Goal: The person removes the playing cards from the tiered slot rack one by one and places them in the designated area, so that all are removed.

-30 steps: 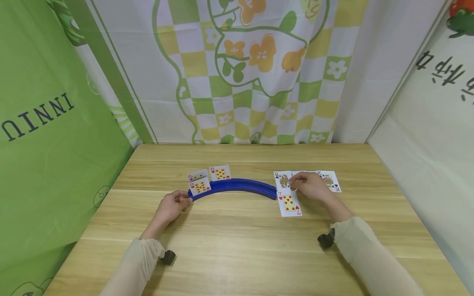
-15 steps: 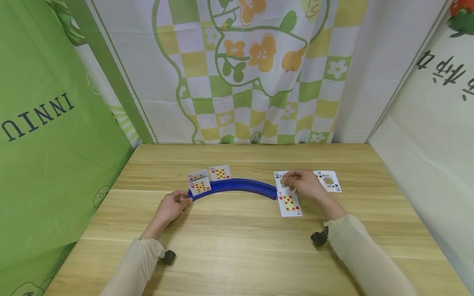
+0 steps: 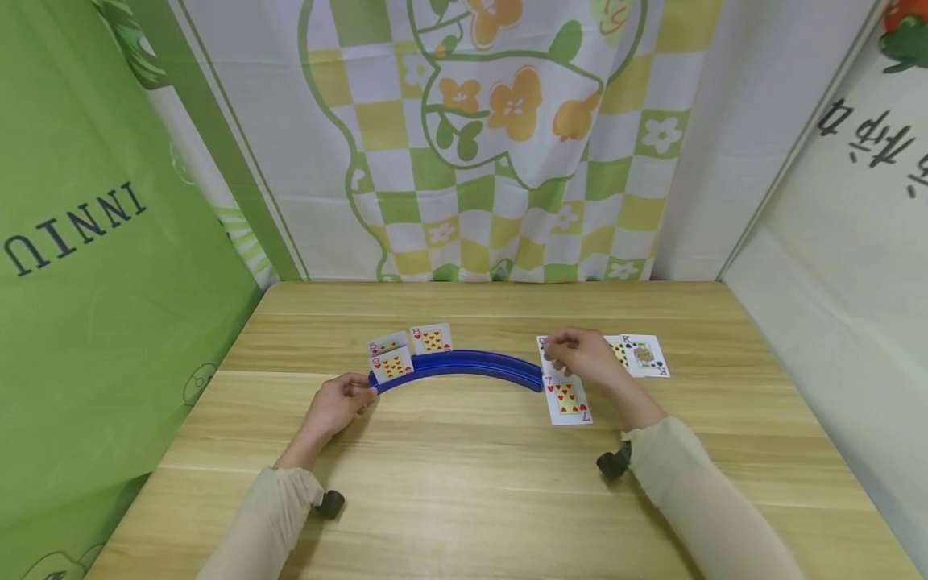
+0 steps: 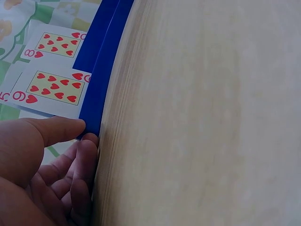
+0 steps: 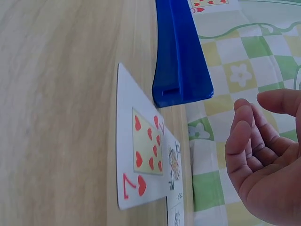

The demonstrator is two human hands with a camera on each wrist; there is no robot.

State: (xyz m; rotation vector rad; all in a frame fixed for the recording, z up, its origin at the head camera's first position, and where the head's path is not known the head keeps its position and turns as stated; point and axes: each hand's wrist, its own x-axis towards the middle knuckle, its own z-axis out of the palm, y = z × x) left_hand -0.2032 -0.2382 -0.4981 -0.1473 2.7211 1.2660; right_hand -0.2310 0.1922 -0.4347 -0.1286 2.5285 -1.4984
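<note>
My left hand point(image 3: 336, 411) pinches the left end of a curved blue card holder point(image 3: 474, 362) between thumb and forefinger. Upright in the holder's left part stand the nine of hearts point(image 3: 392, 366), a red five point(image 3: 384, 344) behind it and the eight of hearts point(image 3: 432, 339). My right hand point(image 3: 589, 357) hovers over a queen point(image 5: 174, 162) by the holder's right end, hiding most of that card in the head view. In the right wrist view its thumb and loosely curled fingers point(image 5: 239, 127) are apart with nothing between them. The seven of hearts point(image 3: 568, 401) overlaps the queen's near edge.
A king of spades point(image 3: 644, 355) lies face up at the right end of the card row. Between it and the queen lies a partly covered card point(image 3: 619, 348). The wooden table point(image 3: 464, 499) ends at a patterned curtain point(image 3: 478, 201) at the back.
My right hand has moved left across the card row, now covering the queen and uncovering part of the card beside the king. The left hand and the card holder have stayed in place.
</note>
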